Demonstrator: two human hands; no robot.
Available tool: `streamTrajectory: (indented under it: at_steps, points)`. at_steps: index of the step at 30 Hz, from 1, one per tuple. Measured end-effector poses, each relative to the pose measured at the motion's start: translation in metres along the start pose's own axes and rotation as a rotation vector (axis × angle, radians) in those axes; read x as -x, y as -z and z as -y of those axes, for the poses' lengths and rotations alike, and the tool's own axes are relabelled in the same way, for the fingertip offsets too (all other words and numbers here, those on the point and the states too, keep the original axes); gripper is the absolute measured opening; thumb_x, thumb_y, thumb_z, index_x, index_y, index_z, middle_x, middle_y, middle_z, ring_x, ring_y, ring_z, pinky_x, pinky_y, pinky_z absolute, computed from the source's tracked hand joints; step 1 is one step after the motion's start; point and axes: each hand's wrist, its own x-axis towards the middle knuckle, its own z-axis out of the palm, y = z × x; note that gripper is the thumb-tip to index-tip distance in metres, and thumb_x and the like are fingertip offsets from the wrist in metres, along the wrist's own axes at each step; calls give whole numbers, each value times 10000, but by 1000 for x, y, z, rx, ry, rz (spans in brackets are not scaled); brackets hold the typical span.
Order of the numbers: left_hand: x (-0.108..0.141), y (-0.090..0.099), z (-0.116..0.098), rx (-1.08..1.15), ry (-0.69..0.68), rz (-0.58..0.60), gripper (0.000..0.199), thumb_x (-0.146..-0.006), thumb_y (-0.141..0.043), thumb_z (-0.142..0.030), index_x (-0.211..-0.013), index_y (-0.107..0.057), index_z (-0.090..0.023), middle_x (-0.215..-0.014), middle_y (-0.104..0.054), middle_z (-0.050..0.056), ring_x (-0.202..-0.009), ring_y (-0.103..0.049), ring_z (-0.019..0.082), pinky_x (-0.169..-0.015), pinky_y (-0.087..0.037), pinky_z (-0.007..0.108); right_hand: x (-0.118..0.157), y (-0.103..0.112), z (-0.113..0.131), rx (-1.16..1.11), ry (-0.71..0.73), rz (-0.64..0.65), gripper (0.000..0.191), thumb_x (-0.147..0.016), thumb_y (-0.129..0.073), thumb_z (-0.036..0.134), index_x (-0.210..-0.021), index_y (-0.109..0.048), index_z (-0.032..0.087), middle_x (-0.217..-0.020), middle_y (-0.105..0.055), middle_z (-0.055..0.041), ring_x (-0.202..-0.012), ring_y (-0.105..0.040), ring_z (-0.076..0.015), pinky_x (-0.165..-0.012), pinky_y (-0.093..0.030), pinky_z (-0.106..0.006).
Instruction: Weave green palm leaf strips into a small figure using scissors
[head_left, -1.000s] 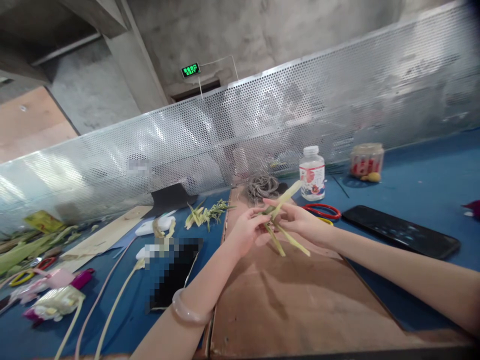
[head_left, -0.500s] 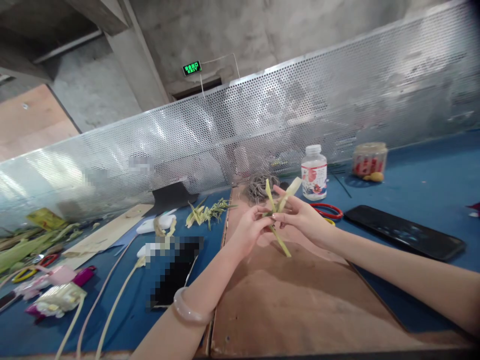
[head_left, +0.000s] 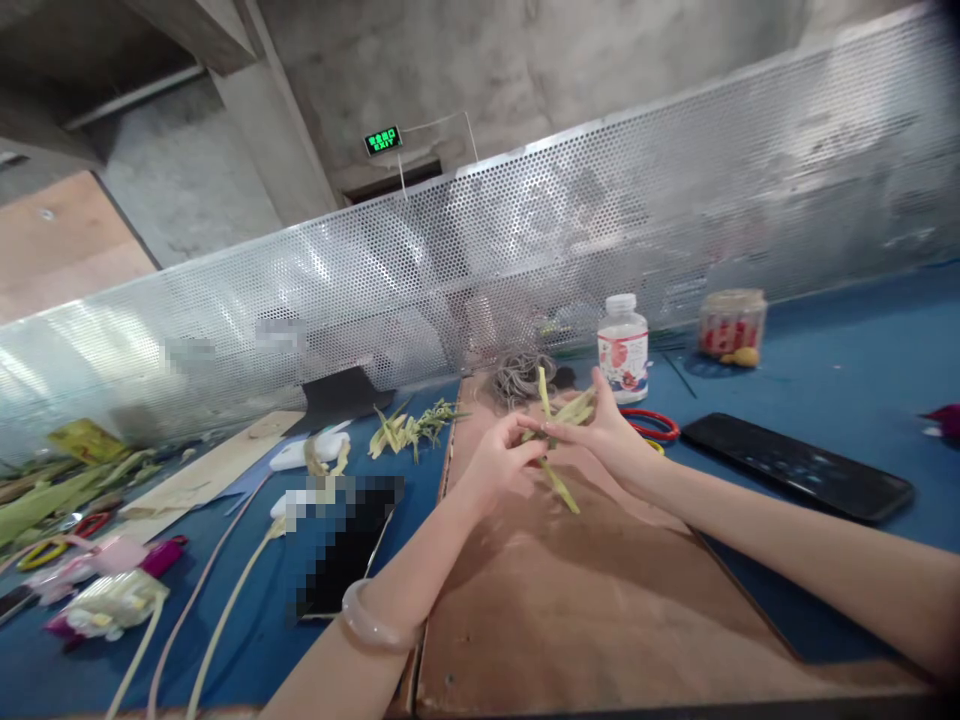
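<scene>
Several pale yellow-green leaf strips [head_left: 562, 488], which look like husk, cross between my two hands above the brown board. My left hand [head_left: 504, 460] pinches them from the left, its fingertips pressed where the strips meet. From the right, my right hand [head_left: 600, 428] grips the same strips between thumb and fingers, with one digit raised. One strip end points up, and another hangs down towards the board. The exact crossing is hidden by my fingers. Behind my hands lies a tangle of grey cord [head_left: 523, 378].
A clear bottle [head_left: 622, 350], red-handled scissors [head_left: 651, 422] and a black phone [head_left: 799, 465] lie to the right, with a jar [head_left: 733, 325] farther back. Leaf scraps [head_left: 411, 430] and a dark tablet-like device [head_left: 360, 550] are left of the brown board [head_left: 600, 610]. A perforated metal screen [head_left: 420, 270] runs behind.
The wide pale strip that stood up at the right has folded lower beside my right hand. My right hand's fingers have shifted, and one digit now points up.
</scene>
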Motion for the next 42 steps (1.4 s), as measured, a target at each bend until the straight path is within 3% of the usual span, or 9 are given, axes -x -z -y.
streamTrajectory:
  at_steps: [5,11,16,19,23,27,32,38,42]
  points:
    - [1,0,-2,-20,31,-7,198,-713,-644,-251,-874,-582,-153,-788,-609,11,-676,-553,90,-668,-461,244,-15,9,-9,188,50,-27,1189,-592,-778,362,-1469,8,198,-1230,-504,-153,-977,-615,-268,-785,-560,-370]
    - [1,-2,0,44,29,7,225,-693,-674,-255,-873,-592,-146,-875,-628,43,-751,-579,115,-696,-467,271,-15,12,-9,382,368,3,1152,-655,-745,356,-1454,83,285,-1229,-489,-122,-830,-634,-206,-771,-549,-397]
    - [3,-4,-1,163,31,-8,254,-651,-715,-246,-841,-584,-141,-878,-620,44,-753,-575,121,-713,-462,300,-14,20,-14,695,642,195,548,-845,-525,261,-1369,-366,283,-1107,-575,-94,-1006,-558,-249,-876,-478,-463]
    - [5,-7,-4,213,39,30,260,-646,-711,-224,-862,-599,-132,-861,-626,49,-751,-585,131,-731,-458,310,-15,24,-22,805,795,384,523,-811,-537,185,-1319,-439,257,-1155,-562,-113,-1079,-521,-274,-912,-449,-482]
    - [7,-10,-6,195,64,61,261,-633,-691,-167,-881,-618,-130,-866,-635,51,-772,-587,135,-732,-451,284,-12,23,-27,826,750,408,613,-749,-508,72,-1333,-410,233,-1181,-551,-116,-1097,-527,-262,-885,-479,-435]
    - [8,-14,-6,188,104,87,268,-610,-715,-161,-859,-618,-131,-855,-632,54,-769,-579,135,-702,-453,272,-6,17,-23,829,569,265,674,-710,-387,4,-1339,-394,245,-1150,-540,-103,-936,-587,-217,-749,-521,-370]
    - [7,-18,-5,209,86,146,293,-632,-727,-195,-907,-645,-134,-886,-628,65,-776,-578,138,-727,-463,297,-1,13,-12,836,573,182,636,-691,-376,5,-1281,-441,235,-1099,-567,-78,-928,-580,-207,-766,-497,-348]
    - [4,-12,3,233,-7,134,313,-633,-730,-209,-923,-649,-124,-911,-633,74,-797,-590,152,-765,-466,304,0,13,2,881,586,307,295,-803,-478,189,-1098,-500,198,-968,-570,-71,-850,-577,-202,-723,-468,-327]
    - [4,-6,3,184,20,147,369,-600,-747,-226,-940,-653,-117,-925,-647,87,-776,-595,160,-700,-462,266,1,16,0,930,648,448,457,-736,-633,435,-1069,-433,193,-990,-581,-87,-860,-583,-221,-713,-457,-320]
